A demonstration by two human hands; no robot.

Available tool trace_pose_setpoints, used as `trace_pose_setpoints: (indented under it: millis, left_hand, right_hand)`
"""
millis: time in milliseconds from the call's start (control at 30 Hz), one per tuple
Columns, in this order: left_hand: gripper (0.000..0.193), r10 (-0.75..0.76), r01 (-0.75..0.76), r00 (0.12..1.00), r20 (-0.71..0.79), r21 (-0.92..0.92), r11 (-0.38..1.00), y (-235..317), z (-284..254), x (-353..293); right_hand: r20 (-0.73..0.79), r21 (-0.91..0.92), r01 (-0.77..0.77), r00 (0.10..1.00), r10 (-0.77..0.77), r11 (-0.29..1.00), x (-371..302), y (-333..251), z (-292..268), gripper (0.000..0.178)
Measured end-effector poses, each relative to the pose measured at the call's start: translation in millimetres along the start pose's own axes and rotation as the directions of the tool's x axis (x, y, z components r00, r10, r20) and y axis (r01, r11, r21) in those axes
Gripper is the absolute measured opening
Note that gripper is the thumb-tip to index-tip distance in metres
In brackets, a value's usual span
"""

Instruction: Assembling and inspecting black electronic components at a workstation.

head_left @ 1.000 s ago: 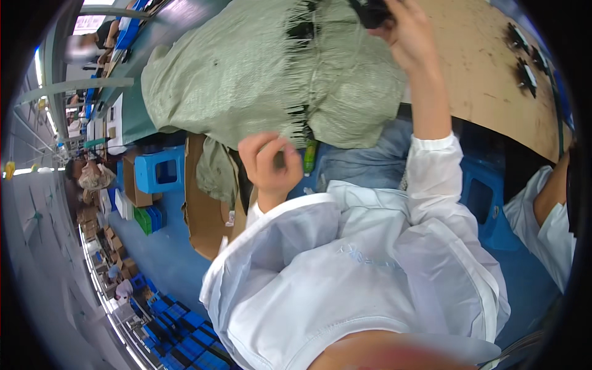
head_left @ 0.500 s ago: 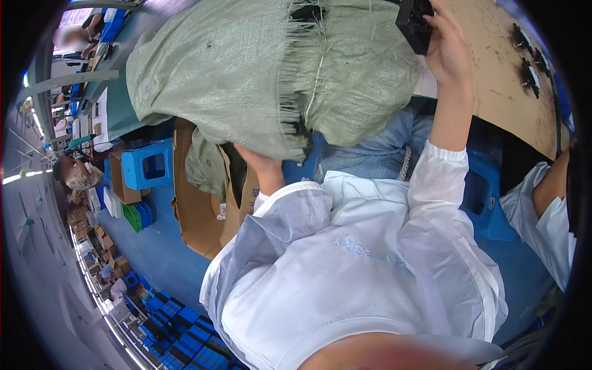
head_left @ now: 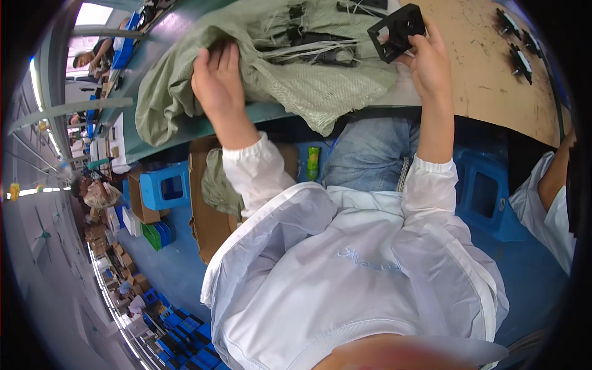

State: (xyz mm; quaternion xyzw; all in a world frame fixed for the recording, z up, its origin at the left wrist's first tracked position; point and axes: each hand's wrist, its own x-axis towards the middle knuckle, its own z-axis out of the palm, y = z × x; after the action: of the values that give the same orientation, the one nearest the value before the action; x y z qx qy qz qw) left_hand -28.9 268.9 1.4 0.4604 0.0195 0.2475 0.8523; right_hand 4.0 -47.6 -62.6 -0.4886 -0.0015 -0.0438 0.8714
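A large pale-green woven sack (head_left: 169,92) lies on the bench, its frayed mouth toward the middle and several black plastic parts (head_left: 320,49) showing inside. My left hand (head_left: 220,83) rests against the sack's folded cloth, its fingers stretched out and slightly apart. Above the bench at the sack's right end, my right hand (head_left: 430,65) grips a black plastic frame (head_left: 414,23) with openings through it. The frame is tilted, and thumb and fingers hold its lower right side.
Small black parts (head_left: 517,52) lie on the brown bench top (head_left: 475,68) at right. Below the bench stand a cardboard box (head_left: 206,237), a blue stool (head_left: 165,188) and another blue stool (head_left: 487,197). A person's arm (head_left: 558,166) shows at the right edge.
The sack's mouth has been pulled back, uncovering black parts. My left hand has risen from below the sack onto its cloth. My right hand has moved slightly left and down with the black frame.
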Motion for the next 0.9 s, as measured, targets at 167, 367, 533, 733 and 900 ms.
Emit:
trace_pose_setpoints:
  millis: [167,367,533,733,900]
  left_hand:
    - [0.032,0.074,-0.011,0.996,-0.042,0.799,0.602,29,-18,-54]
    - [0.031,0.477,-0.179,0.809,0.342,0.918,-0.355,13,-31,-109]
    - [0.019,0.432,-0.582,0.736,0.521,0.813,0.011,4,25,-125]
    - [0.060,0.043,-0.552,0.825,0.564,0.787,0.273,-23,117,-105]
    - [0.050,-0.070,-0.509,0.807,0.587,0.750,0.423,-34,138,-115]
  right_hand:
    - [-0.165,-0.456,0.029,0.979,-0.116,0.889,-12,-24,-11,0.047]
    - [-0.144,-0.624,0.016,0.980,-0.136,0.781,-17,-27,-25,0.041]
    - [0.051,-0.305,0.162,0.987,-0.154,0.938,-6,-15,-25,0.040]
    - [0.110,-0.068,0.084,0.991,-0.076,0.994,-15,-13,3,0.041]
    - [0.080,-0.024,0.071,0.994,-0.069,0.997,-20,-20,2,0.036]
